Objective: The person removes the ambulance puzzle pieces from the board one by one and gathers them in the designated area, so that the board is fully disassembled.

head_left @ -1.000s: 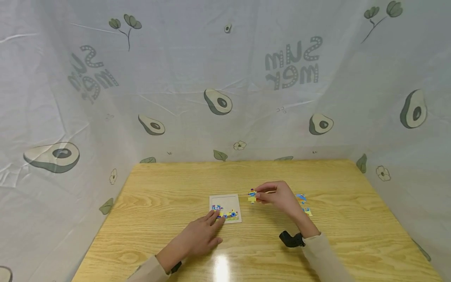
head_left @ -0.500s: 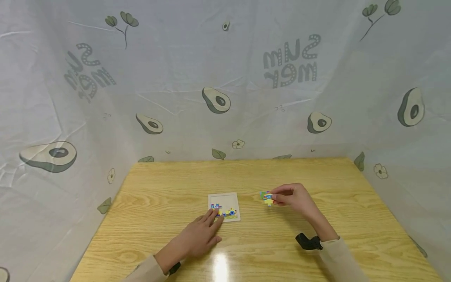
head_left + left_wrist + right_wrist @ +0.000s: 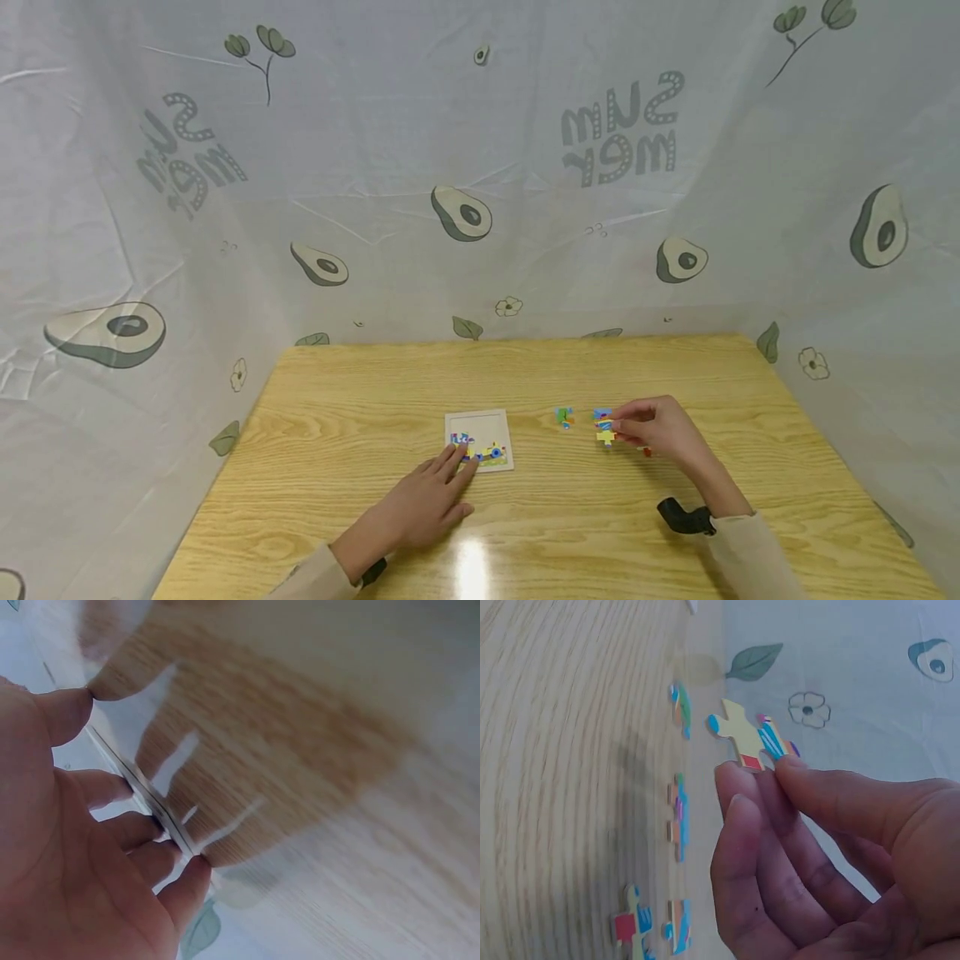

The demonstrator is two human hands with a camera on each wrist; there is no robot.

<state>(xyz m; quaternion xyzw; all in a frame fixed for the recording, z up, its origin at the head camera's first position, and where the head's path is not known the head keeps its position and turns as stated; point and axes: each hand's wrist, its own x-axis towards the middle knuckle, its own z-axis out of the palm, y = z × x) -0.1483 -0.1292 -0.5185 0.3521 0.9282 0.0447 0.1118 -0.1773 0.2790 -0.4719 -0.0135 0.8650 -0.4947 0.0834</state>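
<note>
My right hand (image 3: 663, 433) pinches a jigsaw piece (image 3: 740, 733) between thumb and fingertips, raised over the table. That piece is mostly yellow, with blue stripes, a purple bit and a red end. In the head view it overlaps a blue jigsaw piece (image 3: 602, 412) behind it. Spread fingers of my left hand (image 3: 427, 504) rest on the near left part of a pale square puzzle tray (image 3: 510, 450). Along the tray's near side lie fitted pieces (image 3: 491, 454) with a yellow and blue vehicle picture, partly under those fingers. The left wrist view shows the tray edge-on beneath the fingertips.
A green jigsaw piece (image 3: 564, 416) lies between the tray and my right hand. More loose pieces, including one with red (image 3: 627, 925) and a blue one (image 3: 678, 927), lie below the right hand. A white printed curtain (image 3: 480, 250) surrounds the wooden table (image 3: 360, 392).
My right hand has moved to the right, away from the tray, with the jigsaw piece still pinched. The green piece on the table has come fully into sight. My left hand stays on the tray.
</note>
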